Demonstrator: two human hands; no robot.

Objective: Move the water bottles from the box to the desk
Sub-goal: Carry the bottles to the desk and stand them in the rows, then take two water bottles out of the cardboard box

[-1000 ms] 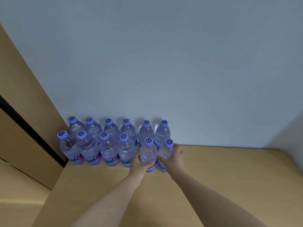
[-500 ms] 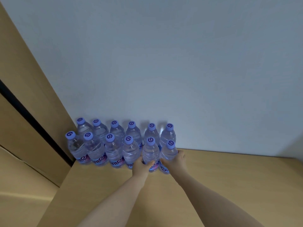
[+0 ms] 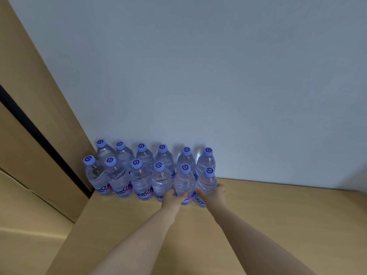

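Note:
Several clear water bottles with purple caps stand in two rows on the wooden desk (image 3: 278, 215), against the white wall. My left hand (image 3: 172, 199) grips the lower body of the front-row bottle second from the right (image 3: 185, 181). My right hand (image 3: 213, 194) grips the rightmost front-row bottle (image 3: 207, 182). Both bottles stand upright on the desk, touching their neighbours. The box is not in view.
A tall wooden panel (image 3: 39, 116) with a dark gap rises at the left beside the bottle rows. The white wall (image 3: 218, 76) runs along the desk's far edge. Bare desk surface stretches to the right of the bottles and toward me.
The view shifted slightly; the bottles sit a little further right in frame. Both hands stay wrapped on the same two front bottles, which remain on the desk.

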